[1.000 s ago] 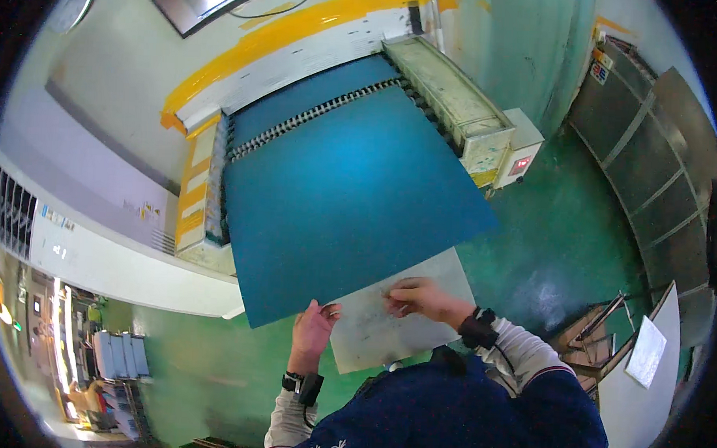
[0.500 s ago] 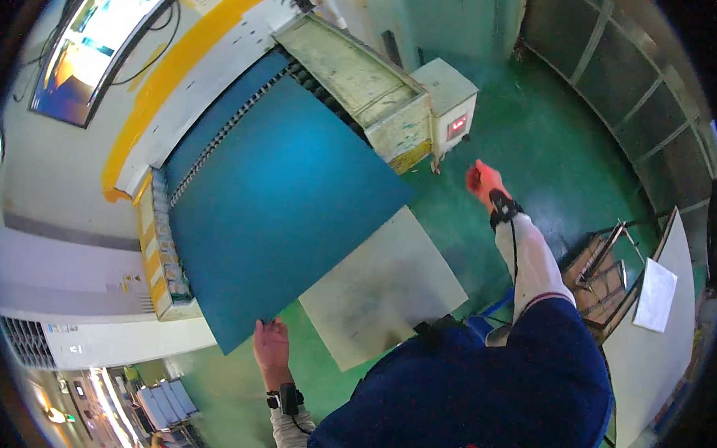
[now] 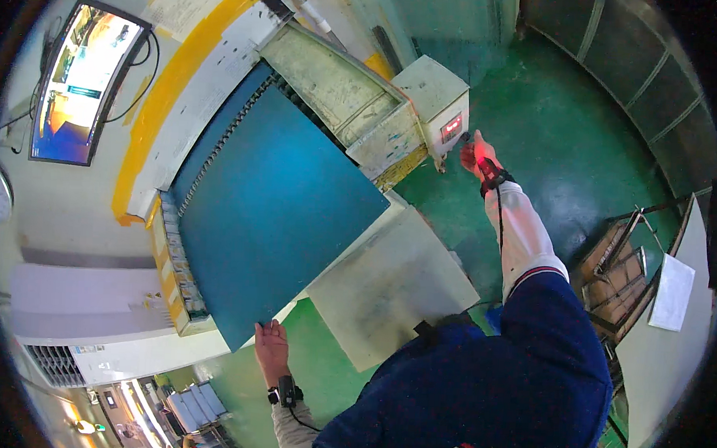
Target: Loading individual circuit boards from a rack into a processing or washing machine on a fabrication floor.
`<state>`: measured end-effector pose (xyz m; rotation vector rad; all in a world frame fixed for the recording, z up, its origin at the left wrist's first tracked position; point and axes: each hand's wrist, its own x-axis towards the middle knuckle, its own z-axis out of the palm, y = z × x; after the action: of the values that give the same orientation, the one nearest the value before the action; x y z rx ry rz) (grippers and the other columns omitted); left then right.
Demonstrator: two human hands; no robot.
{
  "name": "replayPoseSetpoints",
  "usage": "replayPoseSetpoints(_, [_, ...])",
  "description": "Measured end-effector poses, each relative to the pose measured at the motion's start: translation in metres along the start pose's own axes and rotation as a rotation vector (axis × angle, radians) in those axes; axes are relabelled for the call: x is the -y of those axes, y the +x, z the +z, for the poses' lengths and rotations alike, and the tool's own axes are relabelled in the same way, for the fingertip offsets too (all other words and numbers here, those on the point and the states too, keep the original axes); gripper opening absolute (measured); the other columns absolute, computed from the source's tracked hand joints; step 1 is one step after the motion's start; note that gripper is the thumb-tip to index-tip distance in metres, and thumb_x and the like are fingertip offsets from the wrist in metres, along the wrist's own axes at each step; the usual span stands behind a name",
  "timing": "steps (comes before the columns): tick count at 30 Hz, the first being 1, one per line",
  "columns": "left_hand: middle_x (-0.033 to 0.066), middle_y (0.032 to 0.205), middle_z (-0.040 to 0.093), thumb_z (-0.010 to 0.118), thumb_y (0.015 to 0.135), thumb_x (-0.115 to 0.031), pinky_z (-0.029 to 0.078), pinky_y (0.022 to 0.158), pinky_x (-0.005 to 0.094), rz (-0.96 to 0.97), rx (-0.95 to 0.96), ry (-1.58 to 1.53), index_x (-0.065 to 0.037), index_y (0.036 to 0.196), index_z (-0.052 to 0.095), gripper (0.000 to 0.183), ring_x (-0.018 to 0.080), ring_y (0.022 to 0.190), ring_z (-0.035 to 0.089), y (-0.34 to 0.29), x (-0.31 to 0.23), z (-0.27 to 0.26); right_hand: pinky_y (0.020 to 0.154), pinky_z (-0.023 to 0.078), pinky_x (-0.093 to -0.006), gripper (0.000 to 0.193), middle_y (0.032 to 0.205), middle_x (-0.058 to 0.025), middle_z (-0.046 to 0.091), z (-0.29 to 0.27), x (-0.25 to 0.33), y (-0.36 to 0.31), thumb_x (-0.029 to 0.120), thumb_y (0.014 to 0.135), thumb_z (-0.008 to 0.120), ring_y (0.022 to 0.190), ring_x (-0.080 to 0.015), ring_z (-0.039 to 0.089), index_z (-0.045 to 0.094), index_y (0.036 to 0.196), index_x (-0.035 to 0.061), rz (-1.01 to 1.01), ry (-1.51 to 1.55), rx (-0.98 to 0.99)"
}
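Note:
A large flat blue sheet [image 3: 280, 213] lies on the machine bed, its far part beneath a row of dark rollers or chain [image 3: 227, 136]. At its near left corner, my left hand [image 3: 272, 351] pinches the edge with the fingertips. My right hand [image 3: 481, 160] is stretched out beside a pale control box [image 3: 432, 92] with a red lit display [image 3: 451, 128]. Its fingers are curled close to a small dark knob [image 3: 466, 137] on the box's side; whether they touch it is hard to make out.
A greyish-white board [image 3: 396, 288] sits between my body and the blue sheet. Pale machine housing [image 3: 340, 81] bounds the right side, a yellow-striped side frame [image 3: 171, 265] the left. At right stand a rack with brown panels [image 3: 616, 272] and a white panel [image 3: 669, 361]. A monitor [image 3: 87, 80] hangs upper left.
My right hand has come up to the control box. The blue sheet has shifted slightly farther into the machine, with my left hand still at its corner. The view has turned a little.

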<state>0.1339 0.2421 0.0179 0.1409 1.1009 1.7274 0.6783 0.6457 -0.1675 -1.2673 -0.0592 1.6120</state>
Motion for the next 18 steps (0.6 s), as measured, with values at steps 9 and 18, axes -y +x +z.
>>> replayPoseSetpoints(9, [0.0034, 0.092, 0.061, 0.048, 0.094, -0.031, 0.048, 0.078, 0.0315, -0.092, 0.031, -0.029, -0.007, 0.097, 0.058, 0.027, 0.0182, 0.084, 0.057, -0.02, 0.031, -0.01, 0.05, 0.045, -0.0346, 0.039, 0.065, -0.0045, 0.056, 0.004, -0.007, 0.017, 0.044, 0.09, 0.051, 0.052, -0.0183, 0.052, 0.057, 0.078, 0.0077, -0.041, -0.036, 0.002])
replayPoseSetpoints(18, [0.0053, 0.077, 0.055, 0.049, 0.092, -0.028, 0.049, 0.071, 0.0316, -0.455, -0.037, 0.071, -0.005, 0.091, 0.056, 0.024, 0.0194, 0.075, 0.053, -0.042, 0.113, -0.112, 0.047, 0.04, -0.0309, 0.033, 0.061, -0.0016, 0.05, 0.0, 0.011, -0.001, 0.041, 0.089, 0.052, 0.05, -0.0163, 0.047, 0.053, 0.076, 0.0114, 0.081, 0.094, 0.157])
